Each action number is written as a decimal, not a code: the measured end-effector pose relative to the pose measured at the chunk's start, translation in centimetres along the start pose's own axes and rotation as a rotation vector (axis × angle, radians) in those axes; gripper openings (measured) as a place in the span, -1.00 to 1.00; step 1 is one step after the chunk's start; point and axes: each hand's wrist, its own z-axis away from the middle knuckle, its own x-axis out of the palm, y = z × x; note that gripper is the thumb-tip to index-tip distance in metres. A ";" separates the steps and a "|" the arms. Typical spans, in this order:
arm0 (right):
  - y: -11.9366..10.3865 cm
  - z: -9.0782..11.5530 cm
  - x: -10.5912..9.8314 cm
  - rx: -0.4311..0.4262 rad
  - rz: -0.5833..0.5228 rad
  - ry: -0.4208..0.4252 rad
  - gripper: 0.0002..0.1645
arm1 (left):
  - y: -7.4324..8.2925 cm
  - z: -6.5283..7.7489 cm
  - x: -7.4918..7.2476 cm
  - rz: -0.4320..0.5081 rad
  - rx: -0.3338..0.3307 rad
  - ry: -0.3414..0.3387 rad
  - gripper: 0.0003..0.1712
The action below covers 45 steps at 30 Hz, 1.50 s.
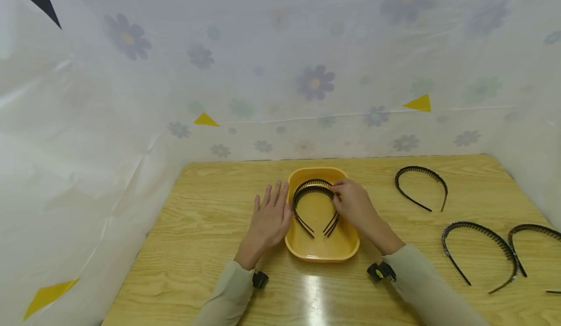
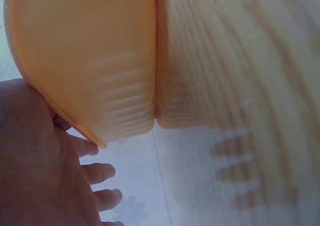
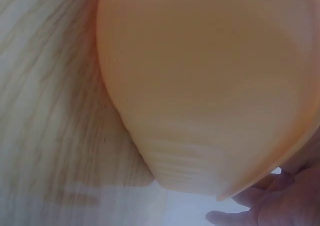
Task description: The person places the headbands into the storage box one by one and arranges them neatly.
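Observation:
A yellow plastic tray (image 1: 315,249) stands on the wooden table, with toothed black headbands (image 1: 313,188) lying close together inside it, their arches toward the far end. My right hand (image 1: 357,205) reaches over the tray's right rim and pinches the arch of a headband between thumb and fingers. On the other side, my left hand (image 1: 269,219) lies along the left rim with fingers straight and spread. The left wrist view shows the palm (image 2: 45,171) against the tray's edge; in the right wrist view the tray's outer wall (image 3: 200,86) hides most of the right hand.
To the right on the table (image 1: 210,219) lie more black headbands: one at the back (image 1: 416,169), one nearer (image 1: 475,226), and another overlapping it (image 1: 536,227). A dark tip (image 1: 553,292) shows at the right edge. A flowered sheet (image 1: 263,87) hangs behind the table.

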 end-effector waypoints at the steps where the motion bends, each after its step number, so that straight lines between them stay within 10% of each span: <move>1: 0.0 -0.1 0.0 -0.001 0.007 -0.002 -0.74 | 0.0 0.0 0.1 0.001 0.002 0.001 -0.33; 45: -0.2 -0.1 1.0 -0.103 0.223 -0.047 -0.82 | -0.2 -0.1 0.1 0.008 0.008 0.004 -0.34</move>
